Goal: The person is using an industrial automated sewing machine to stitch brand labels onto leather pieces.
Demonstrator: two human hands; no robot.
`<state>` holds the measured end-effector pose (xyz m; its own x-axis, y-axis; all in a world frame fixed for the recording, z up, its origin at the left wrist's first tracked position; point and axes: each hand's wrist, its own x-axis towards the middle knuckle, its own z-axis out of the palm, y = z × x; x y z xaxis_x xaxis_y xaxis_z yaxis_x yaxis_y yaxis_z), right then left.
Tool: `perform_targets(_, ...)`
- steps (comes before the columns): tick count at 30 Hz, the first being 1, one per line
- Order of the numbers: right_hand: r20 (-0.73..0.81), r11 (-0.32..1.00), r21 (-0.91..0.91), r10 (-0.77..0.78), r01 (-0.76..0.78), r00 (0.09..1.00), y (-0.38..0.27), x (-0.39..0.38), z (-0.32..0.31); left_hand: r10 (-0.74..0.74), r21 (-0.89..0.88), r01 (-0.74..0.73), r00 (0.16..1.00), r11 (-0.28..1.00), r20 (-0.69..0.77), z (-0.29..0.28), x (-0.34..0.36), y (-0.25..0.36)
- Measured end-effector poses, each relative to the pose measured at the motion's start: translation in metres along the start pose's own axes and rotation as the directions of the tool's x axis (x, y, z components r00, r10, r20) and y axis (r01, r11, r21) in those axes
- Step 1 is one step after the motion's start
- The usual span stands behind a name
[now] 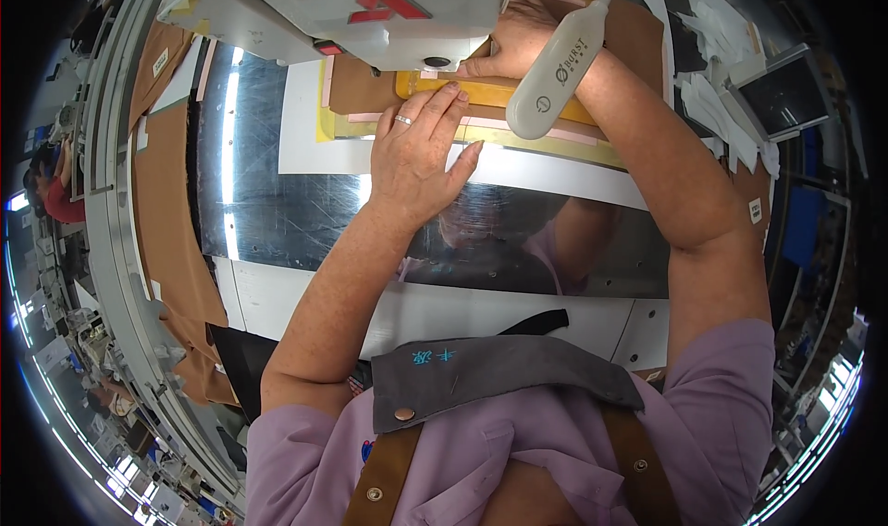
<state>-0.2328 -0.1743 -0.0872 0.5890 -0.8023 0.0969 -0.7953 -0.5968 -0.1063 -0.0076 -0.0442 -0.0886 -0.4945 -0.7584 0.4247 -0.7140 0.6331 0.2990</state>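
Note:
My left hand (421,151), with a ring on one finger, lies palm down with its fingers stretched out. Its fingertips rest on a yellow strip (490,92). This strip runs across a brown fabric piece (365,88) edged with pale pink bands, on a yellowish layer over a white sheet (310,133). My right hand (523,40) reaches to the far side of the strip, thumb stretched out to the left beside it. The white machine head (305,17) hides part of that hand's fingers, and no held object shows there.
A pale grey handheld-shaped control (555,77) hangs on a cable before my right wrist. A shiny metal plate (324,216) covers the near work surface. Brown material (171,202) drapes at left; a dark screen (782,91) and white papers (717,110) are at right.

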Motion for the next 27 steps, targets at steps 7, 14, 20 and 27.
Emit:
perform_targets(7,0.082,0.996,0.070,0.044,-0.050,0.996,-0.005,0.007,-0.008,-0.003,-0.019,0.004,1.000,1.000,0.009,0.000,0.007,-0.003)
perform_targets(14,0.170,0.985,0.141,0.072,-0.096,0.983,-0.008,0.014,-0.016,0.008,-0.013,-0.008,1.000,1.000,0.025,-0.003,0.005,-0.005)
perform_targets(20,0.251,0.970,0.197,0.092,-0.143,0.964,-0.012,0.014,-0.022,-0.007,-0.015,0.008,0.999,1.000,0.038,-0.002,0.007,-0.005)
perform_targets(27,0.079,0.995,0.032,0.087,-0.090,0.993,-0.023,-0.004,-0.027,0.001,-0.035,0.000,0.999,0.999,0.046,-0.010,0.000,-0.009)
